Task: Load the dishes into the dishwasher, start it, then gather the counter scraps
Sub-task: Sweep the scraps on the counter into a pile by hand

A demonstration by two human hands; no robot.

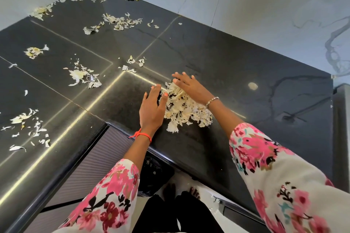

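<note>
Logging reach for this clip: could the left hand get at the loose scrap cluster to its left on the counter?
Probably yes: only bare counter lies between the left hand and that scrap cluster, and the hand holds nothing.

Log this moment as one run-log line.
phase: gathering scraps | scrap pile: near counter front edge | left hand: flat against its left side | right hand: spread over its top | loose scraps: scattered left and rear

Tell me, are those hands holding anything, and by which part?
Nothing is gripped. The left hand and right hand lie open against opposite sides of the scrap pile.
</note>
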